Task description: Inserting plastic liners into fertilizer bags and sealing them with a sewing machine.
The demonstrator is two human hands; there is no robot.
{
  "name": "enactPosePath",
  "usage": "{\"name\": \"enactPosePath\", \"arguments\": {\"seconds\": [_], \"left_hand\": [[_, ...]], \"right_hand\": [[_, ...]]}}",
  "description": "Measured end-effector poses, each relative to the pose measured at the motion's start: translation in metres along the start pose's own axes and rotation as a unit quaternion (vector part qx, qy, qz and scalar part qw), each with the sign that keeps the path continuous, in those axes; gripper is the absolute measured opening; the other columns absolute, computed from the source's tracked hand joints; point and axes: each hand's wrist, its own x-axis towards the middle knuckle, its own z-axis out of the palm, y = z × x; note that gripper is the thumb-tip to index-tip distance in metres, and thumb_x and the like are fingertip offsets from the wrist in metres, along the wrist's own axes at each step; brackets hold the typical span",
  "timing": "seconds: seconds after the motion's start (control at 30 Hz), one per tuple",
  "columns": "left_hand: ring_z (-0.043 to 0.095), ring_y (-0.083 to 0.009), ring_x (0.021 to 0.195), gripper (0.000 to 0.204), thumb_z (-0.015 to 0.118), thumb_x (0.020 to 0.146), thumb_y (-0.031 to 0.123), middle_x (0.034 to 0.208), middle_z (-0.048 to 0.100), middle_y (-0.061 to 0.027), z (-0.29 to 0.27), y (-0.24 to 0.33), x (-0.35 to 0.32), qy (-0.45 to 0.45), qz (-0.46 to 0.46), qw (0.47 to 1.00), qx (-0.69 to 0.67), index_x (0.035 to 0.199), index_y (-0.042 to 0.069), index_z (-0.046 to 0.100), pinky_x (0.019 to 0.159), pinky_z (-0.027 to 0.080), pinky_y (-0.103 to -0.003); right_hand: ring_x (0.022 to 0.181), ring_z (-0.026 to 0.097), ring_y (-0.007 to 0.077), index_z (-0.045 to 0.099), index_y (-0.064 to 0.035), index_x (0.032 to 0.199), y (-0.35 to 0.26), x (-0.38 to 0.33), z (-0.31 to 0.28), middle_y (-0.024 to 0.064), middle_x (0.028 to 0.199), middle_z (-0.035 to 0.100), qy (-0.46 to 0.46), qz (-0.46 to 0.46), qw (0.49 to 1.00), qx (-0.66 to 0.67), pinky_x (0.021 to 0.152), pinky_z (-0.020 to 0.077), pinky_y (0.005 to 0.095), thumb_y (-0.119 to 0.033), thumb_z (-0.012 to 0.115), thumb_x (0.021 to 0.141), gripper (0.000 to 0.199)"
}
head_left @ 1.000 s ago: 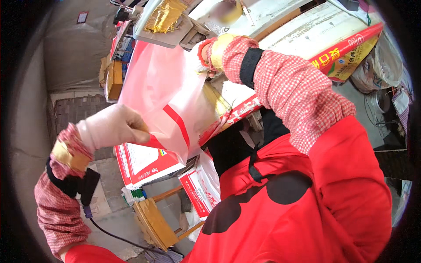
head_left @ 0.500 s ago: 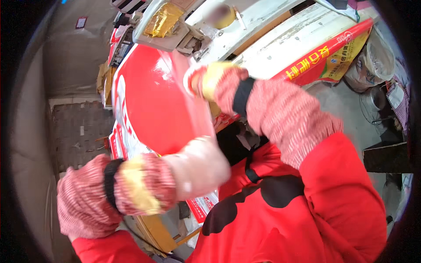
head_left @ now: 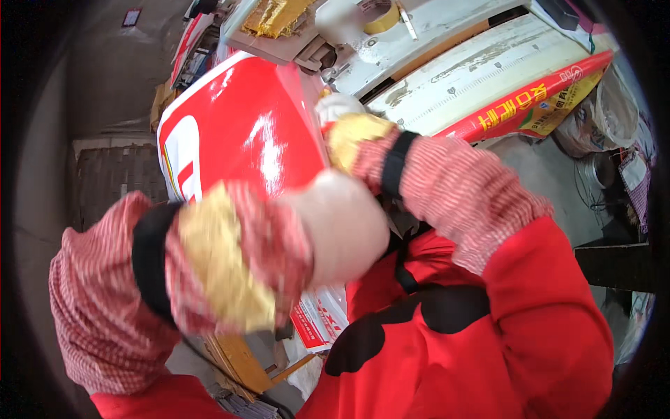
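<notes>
A glossy red sack (head_left: 237, 133) with a white printed shape lies in front of me, its right edge raised towards my hands. My left hand (head_left: 342, 227), in a pale glove smeared by motion, is closed in a fist at the near end of that edge; its fingertips are hidden. Farther off, my right hand (head_left: 338, 108), in a white glove, is closed on the same edge beside the machine's white bed. Checked red-and-white sleeve covers with black bands and yellow patches wrap both forearms.
A white machine bed (head_left: 481, 66) stretches along the far right, with a roll of yellow tape (head_left: 384, 19) on it. A red-and-yellow printed sack (head_left: 516, 105) hangs along its front. A whitish bag (head_left: 600, 115) stands at right. Wooden pieces (head_left: 237, 363) lie low at left.
The red sack has shifted left and away, showing more of its white print. My left hand has moved up and slightly right; the right hand has come slightly right.
</notes>
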Motion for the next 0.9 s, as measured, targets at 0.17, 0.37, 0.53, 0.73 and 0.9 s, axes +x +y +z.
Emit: {"name": "enactPosePath", "arguments": {"seconds": [0.17, 0.37, 0.53, 0.73, 0.9], "left_hand": [[0.058, -0.0199, 0.059, 0.028, 0.064, 0.07, 0.036, 0.057, 0.057, -0.0052, -0.026, -0.069, -0.007, 0.026, -0.197, 0.976, 0.085, 0.064, 0.008, 0.064, 0.058, 0.047, -0.032], [0.059, -0.0243, 0.075, 0.014, 0.061, 0.07, 0.02, 0.063, 0.06, -0.0054, 0.033, -0.027, -0.047, 0.224, -0.311, 0.923, -0.03, 0.077, 0.008, 0.065, 0.067, 0.048, -0.031], [0.051, -0.0232, 0.058, 0.019, 0.059, 0.05, 0.02, 0.059, 0.052, -0.007, 0.013, 0.026, 0.001, 0.254, 0.16, 0.954, -0.005, 0.061, 0.004, 0.059, 0.052, 0.042, -0.036], [0.053, -0.0227, 0.065, 0.021, 0.069, 0.047, 0.022, 0.058, 0.053, -0.0063, -0.025, -0.095, -0.046, 0.35, -0.021, 0.926, 0.139, 0.059, 0.006, 0.06, 0.067, 0.041, -0.033], [0.057, -0.0295, 0.081, 0.008, 0.063, 0.053, 0.005, 0.064, 0.056, -0.0111, 0.035, -0.106, -0.052, 0.23, -0.369, 0.897, -0.077, 0.054, 0.003, 0.056, 0.075, 0.047, -0.037]], "right_hand": [[0.053, 0.054, 0.0171, 0.058, -0.0105, 0.073, -0.008, -0.047, -0.021, 0.0043, 0.06, 0.057, 0.085, -0.047, 0.94, 0.326, 0.051, 0.0437, 0.0314, -0.022, 0.051, 0.079, 0.015], [0.052, 0.053, 0.0174, 0.057, -0.0073, 0.076, 0.048, 0.002, 0.048, 0.0051, 0.06, 0.055, -0.005, -0.093, 0.607, 0.789, 0.051, 0.0434, 0.0315, -0.018, 0.05, 0.08, 0.013], [0.055, 0.056, 0.0238, 0.06, -0.0117, 0.061, 0.102, 0.034, 0.136, 0.0087, 0.054, 0.052, 0.04, 0.057, 0.066, 0.995, 0.052, 0.0444, 0.037, -0.039, 0.052, 0.078, 0.034], [0.064, 0.059, 0.0251, 0.061, -0.0131, 0.078, 0.141, 0.07, 0.182, 0.0091, 0.074, 0.06, -0.009, -0.33, 0.255, 0.909, 0.063, 0.047, 0.0444, -0.031, 0.056, 0.078, 0.019], [0.067, 0.06, 0.0261, 0.06, -0.0102, 0.079, 0.089, 0.002, 0.095, 0.0098, 0.08, 0.061, -0.071, 0.102, 0.171, 0.977, 0.059, 0.047, 0.0372, -0.031, 0.056, 0.077, 0.022]]}}
